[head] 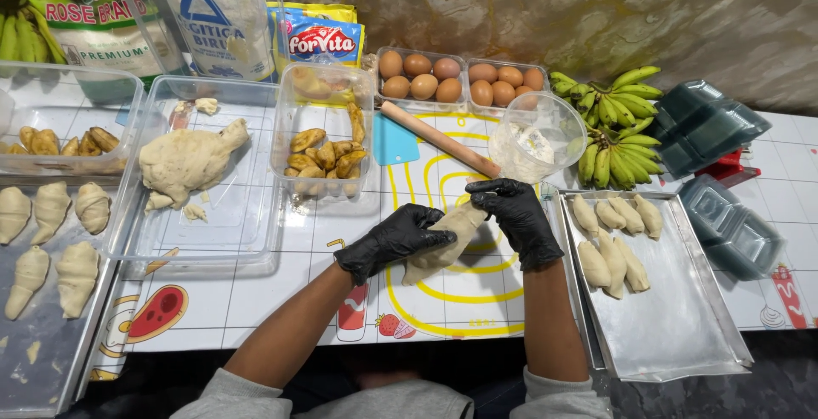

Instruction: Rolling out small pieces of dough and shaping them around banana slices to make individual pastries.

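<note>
Over the middle of the patterned desk [281,283], we hold a dough roll [443,244] between both black-gloved hands, our left hand [394,240] wrapped around its lower end with fingers [434,236] closed on it and our right hand [515,215] pinching its upper end shut. Just right of us a metal tray [673,325] carries six shaped rolls [609,240], while beyond our hands lie a wooden rolling pin [439,138], a clear tub of fried banana pieces [324,159] and a lump of dough [187,163] in another clear tub. Behind these stand two egg cartons [460,78], with green bananas [613,121] to their right.
</note>
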